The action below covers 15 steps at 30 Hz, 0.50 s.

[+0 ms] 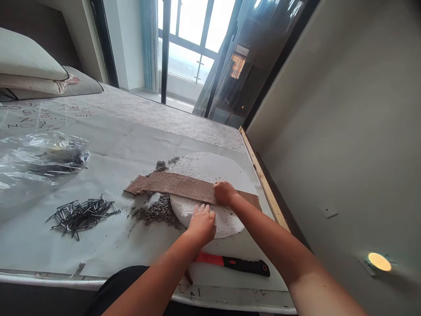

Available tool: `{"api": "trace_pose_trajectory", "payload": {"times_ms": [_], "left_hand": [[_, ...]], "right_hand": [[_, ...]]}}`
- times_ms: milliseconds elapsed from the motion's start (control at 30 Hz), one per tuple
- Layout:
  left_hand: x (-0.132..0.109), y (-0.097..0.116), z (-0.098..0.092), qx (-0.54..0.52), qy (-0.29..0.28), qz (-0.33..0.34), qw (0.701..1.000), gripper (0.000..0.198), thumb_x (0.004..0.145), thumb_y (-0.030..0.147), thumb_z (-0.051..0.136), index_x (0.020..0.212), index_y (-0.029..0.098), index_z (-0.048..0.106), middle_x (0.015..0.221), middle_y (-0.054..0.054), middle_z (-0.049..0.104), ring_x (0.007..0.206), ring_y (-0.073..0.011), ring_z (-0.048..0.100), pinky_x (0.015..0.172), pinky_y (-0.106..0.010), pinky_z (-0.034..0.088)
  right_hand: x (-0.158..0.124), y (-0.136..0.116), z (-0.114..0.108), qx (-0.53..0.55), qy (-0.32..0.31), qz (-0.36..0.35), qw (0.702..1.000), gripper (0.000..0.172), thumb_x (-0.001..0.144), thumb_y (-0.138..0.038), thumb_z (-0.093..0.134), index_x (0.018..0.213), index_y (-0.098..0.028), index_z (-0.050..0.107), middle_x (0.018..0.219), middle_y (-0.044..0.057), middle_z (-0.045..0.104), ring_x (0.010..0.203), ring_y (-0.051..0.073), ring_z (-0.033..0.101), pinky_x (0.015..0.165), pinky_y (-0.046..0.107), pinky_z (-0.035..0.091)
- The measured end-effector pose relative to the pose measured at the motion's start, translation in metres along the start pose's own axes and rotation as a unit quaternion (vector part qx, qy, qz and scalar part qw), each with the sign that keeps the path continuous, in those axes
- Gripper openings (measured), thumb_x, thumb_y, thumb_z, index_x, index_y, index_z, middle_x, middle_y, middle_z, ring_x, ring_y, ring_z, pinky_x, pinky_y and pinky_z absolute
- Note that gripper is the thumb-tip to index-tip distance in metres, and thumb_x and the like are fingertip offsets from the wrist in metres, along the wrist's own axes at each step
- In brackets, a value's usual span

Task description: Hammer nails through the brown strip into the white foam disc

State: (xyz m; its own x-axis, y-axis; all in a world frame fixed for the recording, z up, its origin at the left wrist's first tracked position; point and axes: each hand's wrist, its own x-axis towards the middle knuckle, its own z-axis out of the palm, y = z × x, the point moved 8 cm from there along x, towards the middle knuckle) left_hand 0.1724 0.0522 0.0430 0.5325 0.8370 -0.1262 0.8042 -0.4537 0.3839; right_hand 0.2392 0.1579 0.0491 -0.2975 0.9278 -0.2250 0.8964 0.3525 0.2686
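A long brown board [184, 185] dotted with small holes lies across a round white foam-like disc [210, 163]. My right hand [224, 193] is closed in a fist on top of the board; whatever its fingers hold is hidden. Against the board's near edge, my left hand [202, 224] rests on the disc with its fingers stretched out. Grey gravel [161, 211] is heaped beside the disc, partly under the board's left end. Near my left forearm lies a tool with a red and black handle [243, 264], its head out of sight behind the arm.
A loose pile of dark nails [83, 215] lies to the left. Behind it sits a crumpled clear plastic bag [39, 162] with dark contents. Pale sheeting [131, 149] covers the mattress, with a wooden rail [263, 180] along the right wall. Pillows [29, 57] are at the far left.
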Motion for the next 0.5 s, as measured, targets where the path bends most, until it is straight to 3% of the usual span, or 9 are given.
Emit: {"api": "trace_pose_trajectory", "payload": {"times_ms": [167, 367, 500], "left_hand": [[0.0, -0.002, -0.001, -0.006, -0.001, -0.003, 1.0, 0.033, 0.077, 0.024, 0.051, 0.106, 0.013, 0.061, 0.135, -0.019, 0.046, 0.131, -0.0323, 0.035, 0.109, -0.052, 0.019], [-0.003, 0.0, -0.001, -0.003, -0.003, -0.002, 1.0, 0.035, 0.076, 0.024, 0.052, 0.106, 0.01, 0.062, 0.136, -0.022, 0.043, 0.132, -0.0336, 0.033, 0.11, -0.053, 0.017], [-0.002, -0.01, -0.021, -0.104, 0.062, -0.03, 0.992, 0.032, 0.077, 0.013, 0.043, 0.104, 0.012, 0.062, 0.125, -0.017, 0.055, 0.123, -0.026, 0.046, 0.107, -0.043, 0.028]], "right_hand": [[-0.004, 0.008, -0.017, 0.022, 0.039, -0.006, 0.999, 0.018, 0.083, -0.012, 0.051, 0.092, -0.007, 0.066, 0.097, 0.016, 0.067, 0.087, 0.02, 0.064, 0.073, 0.027, 0.047], [-0.007, 0.02, -0.047, 0.053, 0.081, -0.004, 0.995, 0.024, 0.082, -0.007, 0.045, 0.09, -0.005, 0.067, 0.093, 0.018, 0.067, 0.081, 0.022, 0.065, 0.07, 0.028, 0.045], [-0.023, 0.014, -0.07, 0.095, 0.111, -0.036, 0.989, 0.026, 0.081, -0.008, 0.045, 0.085, -0.009, 0.07, 0.093, 0.012, 0.069, 0.081, 0.018, 0.064, 0.073, 0.025, 0.045]]}}
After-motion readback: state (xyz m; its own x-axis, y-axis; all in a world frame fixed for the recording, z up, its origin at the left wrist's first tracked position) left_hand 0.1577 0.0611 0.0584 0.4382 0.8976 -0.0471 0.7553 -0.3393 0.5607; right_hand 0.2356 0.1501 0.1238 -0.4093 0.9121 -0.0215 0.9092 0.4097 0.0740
